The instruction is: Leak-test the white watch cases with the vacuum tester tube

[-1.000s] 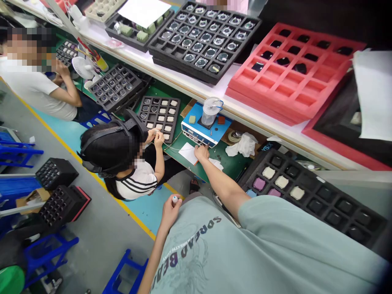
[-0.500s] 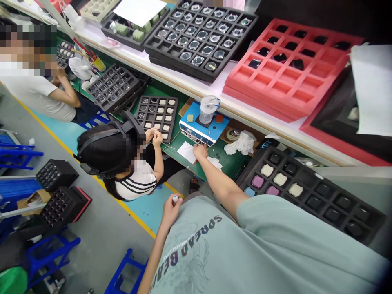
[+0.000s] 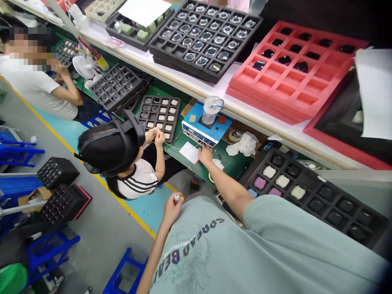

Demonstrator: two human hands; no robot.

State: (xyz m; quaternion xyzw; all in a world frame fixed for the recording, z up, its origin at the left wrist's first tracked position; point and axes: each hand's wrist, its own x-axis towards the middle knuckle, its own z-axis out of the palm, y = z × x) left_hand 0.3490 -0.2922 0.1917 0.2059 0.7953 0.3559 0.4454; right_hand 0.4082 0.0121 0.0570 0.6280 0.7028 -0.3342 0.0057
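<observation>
In my left hand [image 3: 172, 210], fingers closed, is a small white cylindrical thing [image 3: 177, 197], perhaps a bottle or tube; only its rounded end shows. My right hand [image 3: 206, 154] reaches to the lower front of a blue box-shaped machine [image 3: 188, 119]. Its fingers are bent together at the front panel, and what they grip is hidden. On top of the machine stands a clear plastic cup [image 3: 210, 115] with a lid and blue tubing. Green [image 3: 192, 119] and red-brown [image 3: 221, 119] blocks lie beside the cup. White paper [image 3: 189, 152] lies left of my right hand.
A seated co-worker [image 3: 137, 173] works over a black tray [image 3: 157, 118] of watch parts; another person [image 3: 43, 87] sits farther left. Trays of watches [image 3: 205, 38] and red foam trays [image 3: 294, 81] line the shelf. A black foam tray [image 3: 306, 173] sits at right; blue stools [image 3: 125, 269] stand around.
The view has shifted slightly, so the bench appears a little farther right. My right hand stays at the machine's front, and my left hand still holds the white thing.
</observation>
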